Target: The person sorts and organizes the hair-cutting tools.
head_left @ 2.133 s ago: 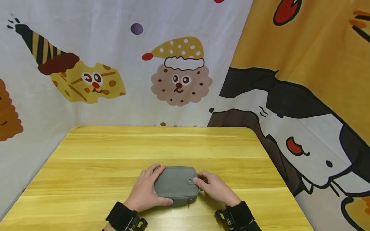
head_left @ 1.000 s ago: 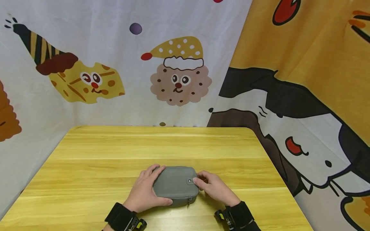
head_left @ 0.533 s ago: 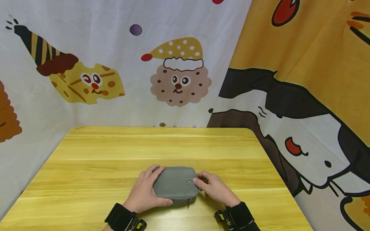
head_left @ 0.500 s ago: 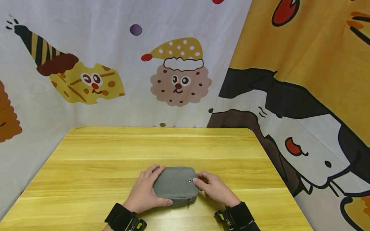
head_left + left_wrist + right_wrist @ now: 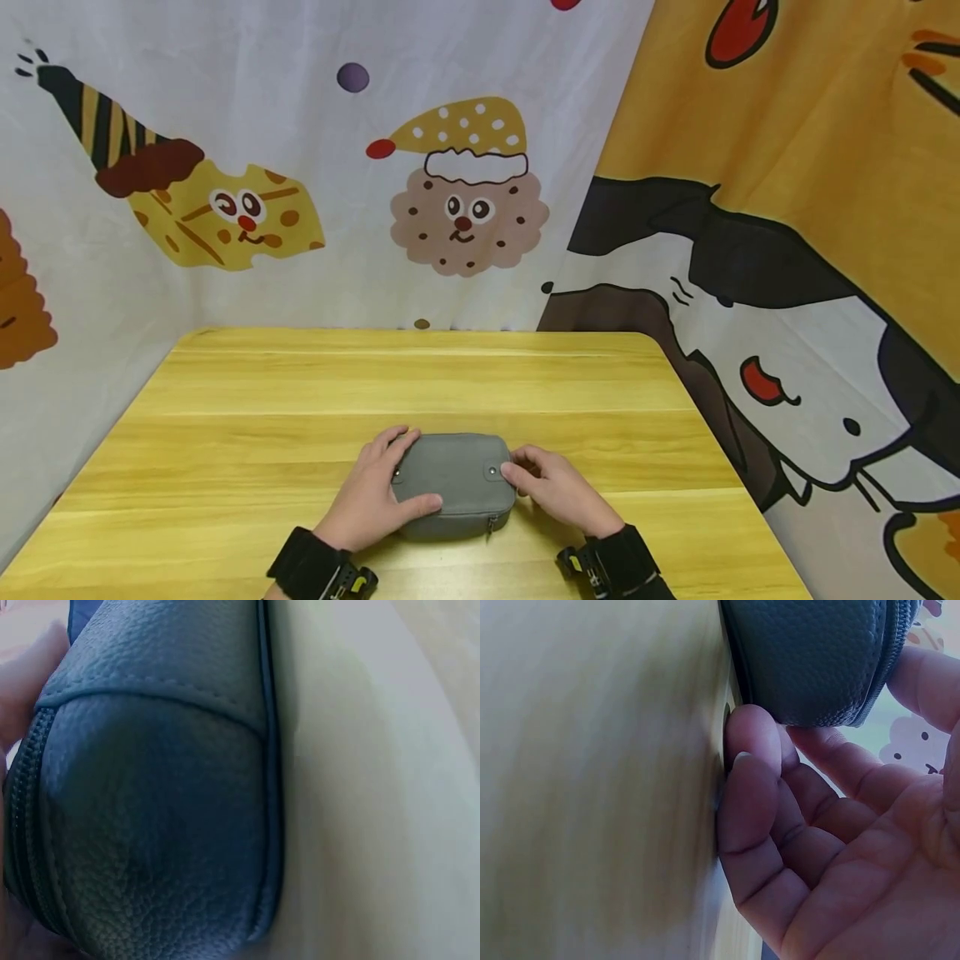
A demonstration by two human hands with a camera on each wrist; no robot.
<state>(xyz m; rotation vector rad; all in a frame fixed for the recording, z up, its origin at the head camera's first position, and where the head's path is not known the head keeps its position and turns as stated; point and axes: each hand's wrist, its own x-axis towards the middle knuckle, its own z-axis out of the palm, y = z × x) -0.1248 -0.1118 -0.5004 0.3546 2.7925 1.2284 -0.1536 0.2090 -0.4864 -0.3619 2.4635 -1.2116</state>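
Note:
A grey zippered pouch of grained leather-like material lies flat on the wooden table, with a snap tab at its right end and a zipper pull at the front right. My left hand holds the pouch's left end, thumb over the front top edge and fingers at the far side. At the opposite end, my right hand pinches the corner by the snap, thumb on top and fingers curled below. The left wrist view shows the pouch's stitched side and zipper close up. The right wrist view shows curled fingers low against the table.
The table has light wood grain and rounded far corners. Behind it hangs a white cloth with cartoon prints, and an orange, black and white printed cloth covers the right side. Black straps with small cameras sit on both wrists.
My left hand has shifted slightly left, and its thumb has come up from the front side onto the top edge, baring the pouch's left snap. Right hand and pouch stay put.

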